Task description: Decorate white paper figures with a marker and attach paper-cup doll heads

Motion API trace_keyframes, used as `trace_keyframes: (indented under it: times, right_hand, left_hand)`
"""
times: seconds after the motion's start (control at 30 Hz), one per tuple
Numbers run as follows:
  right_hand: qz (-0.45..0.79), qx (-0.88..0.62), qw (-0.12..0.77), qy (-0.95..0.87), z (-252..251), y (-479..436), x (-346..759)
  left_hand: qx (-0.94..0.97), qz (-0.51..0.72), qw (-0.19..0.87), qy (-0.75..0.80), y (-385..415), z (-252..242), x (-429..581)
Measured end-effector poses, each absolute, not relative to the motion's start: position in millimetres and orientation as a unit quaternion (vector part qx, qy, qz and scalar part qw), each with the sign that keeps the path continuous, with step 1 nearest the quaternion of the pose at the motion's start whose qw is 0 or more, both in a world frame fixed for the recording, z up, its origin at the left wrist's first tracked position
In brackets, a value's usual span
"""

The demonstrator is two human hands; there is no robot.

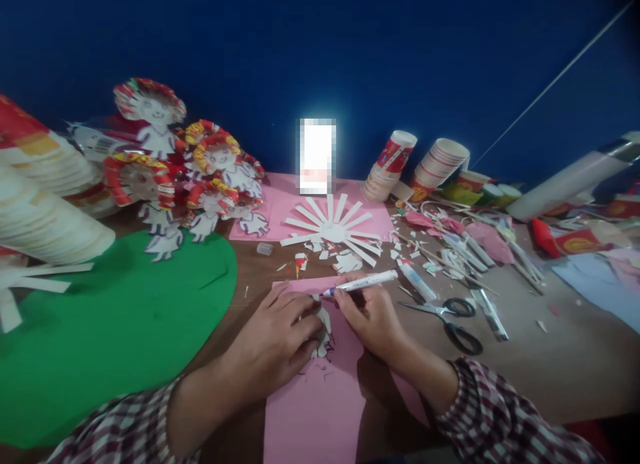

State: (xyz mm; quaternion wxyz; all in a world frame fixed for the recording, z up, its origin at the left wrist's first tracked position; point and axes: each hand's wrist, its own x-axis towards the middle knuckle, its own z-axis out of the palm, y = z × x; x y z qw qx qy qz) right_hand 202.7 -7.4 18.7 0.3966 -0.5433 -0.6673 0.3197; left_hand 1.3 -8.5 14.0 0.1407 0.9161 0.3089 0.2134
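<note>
Marker (371,280) is grasped by right hand (375,319); white cutout (325,332) is pressed onto pink paper (315,421) by unclenched left hand (275,334).

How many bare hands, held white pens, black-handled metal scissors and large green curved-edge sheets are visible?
Left hand and right hand: 2
Held white pen: 1
Black-handled metal scissors: 1
Large green curved-edge sheet: 1
Total: 5

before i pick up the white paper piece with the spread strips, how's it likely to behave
The white paper piece is probably light, since it looks like cut paper or thin card. Its long, narrow strips would likely flex or catch, being joined only around the middle. It seems unlikely to roll, as the strips splay widely.
</note>
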Motion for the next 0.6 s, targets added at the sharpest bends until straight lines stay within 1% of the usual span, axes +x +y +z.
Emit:
trace_keyframes:
  times: [0.13,0.6]
  right_hand:
    - [0.319,-0.555,0.378,-0.669,19.8,-7.4,202.4]
    - [0.313,-0.535,0.383,-0.685,20.2,-6.7,202.5]
  left_hand:
    - [0.917,0.206,0.142,0.312,-9.1,13.4,0.6]
    - [0.916,0.201,0.139,0.319,-10.1,13.4,0.0]
